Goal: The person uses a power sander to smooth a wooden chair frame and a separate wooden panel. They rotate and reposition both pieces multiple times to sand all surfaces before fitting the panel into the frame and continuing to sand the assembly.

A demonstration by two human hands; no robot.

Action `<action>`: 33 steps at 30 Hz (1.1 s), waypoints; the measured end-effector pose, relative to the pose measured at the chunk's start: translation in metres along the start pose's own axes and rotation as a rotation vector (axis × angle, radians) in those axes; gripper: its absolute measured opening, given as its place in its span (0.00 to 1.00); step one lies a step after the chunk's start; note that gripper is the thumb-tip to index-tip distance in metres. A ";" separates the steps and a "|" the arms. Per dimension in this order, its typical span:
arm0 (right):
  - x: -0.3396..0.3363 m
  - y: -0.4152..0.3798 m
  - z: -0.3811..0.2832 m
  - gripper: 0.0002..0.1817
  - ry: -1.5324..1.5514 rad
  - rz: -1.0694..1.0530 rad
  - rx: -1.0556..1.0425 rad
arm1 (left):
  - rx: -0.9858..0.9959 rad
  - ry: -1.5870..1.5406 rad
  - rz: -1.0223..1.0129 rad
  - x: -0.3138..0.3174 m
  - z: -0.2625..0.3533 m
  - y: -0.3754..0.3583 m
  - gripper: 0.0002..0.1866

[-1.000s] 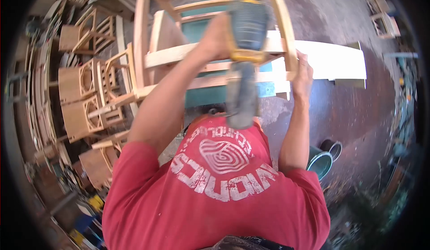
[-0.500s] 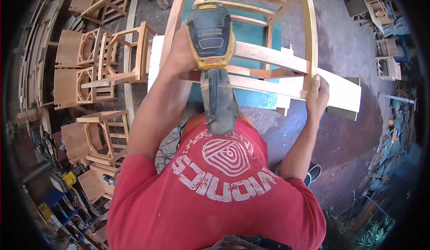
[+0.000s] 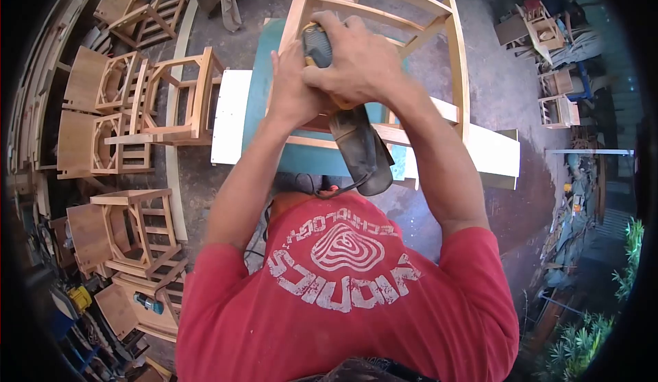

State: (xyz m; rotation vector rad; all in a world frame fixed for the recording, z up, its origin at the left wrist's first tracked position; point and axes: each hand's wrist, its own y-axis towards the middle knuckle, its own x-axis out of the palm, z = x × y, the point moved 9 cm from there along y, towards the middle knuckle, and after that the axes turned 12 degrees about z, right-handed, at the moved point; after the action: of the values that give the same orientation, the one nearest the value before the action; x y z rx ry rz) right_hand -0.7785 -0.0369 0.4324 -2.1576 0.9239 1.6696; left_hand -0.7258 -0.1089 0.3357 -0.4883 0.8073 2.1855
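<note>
A black and yellow power sander (image 3: pixel 317 45) is at a wooden chair frame (image 3: pixel 458 67), tilted, with its dark dust bag (image 3: pixel 358 145) hanging toward me. My right hand (image 3: pixel 363 60) is closed over the top of the sander, thumb and fingers spread around its body. Against the sander's left side is my left hand (image 3: pixel 291 86), wrapped around it with most fingers hidden. The sander's pad is out of sight beneath the hands. Under the chair frame lie a white board (image 3: pixel 232 118) and a teal surface (image 3: pixel 305 159).
Several unfinished wooden chairs (image 3: pixel 195 97) stand on the left, and a drill (image 3: pixel 148 302) rests on one of them. Stacked timber (image 3: pixel 51 87) lines the left side. More furniture (image 3: pixel 558 97) and plants (image 3: pixel 582 334) are on the right. A cord (image 3: pixel 308 183) hangs near my body.
My right hand has let go of the chair frame's right leg and moved left onto the sander. The sander has tilted, its dust bag swinging right. The view has shifted somewhat.
</note>
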 end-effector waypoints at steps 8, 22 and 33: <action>-0.013 0.014 0.037 0.43 -0.289 -0.004 0.030 | -0.079 0.109 0.133 -0.073 -0.021 -0.074 0.49; 0.009 0.110 0.041 0.42 -0.266 -0.186 -0.360 | -0.227 -0.295 0.076 -0.035 -0.055 -0.107 0.44; 0.036 0.090 0.009 0.37 -0.134 -0.214 -0.695 | -0.256 -0.291 0.103 -0.043 -0.048 -0.101 0.43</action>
State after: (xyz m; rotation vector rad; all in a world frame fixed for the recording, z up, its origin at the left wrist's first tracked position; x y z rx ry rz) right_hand -0.8363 -0.1120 0.4115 -2.3769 0.0494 2.2032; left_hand -0.6174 -0.1097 0.2847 -0.2463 0.4065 2.3975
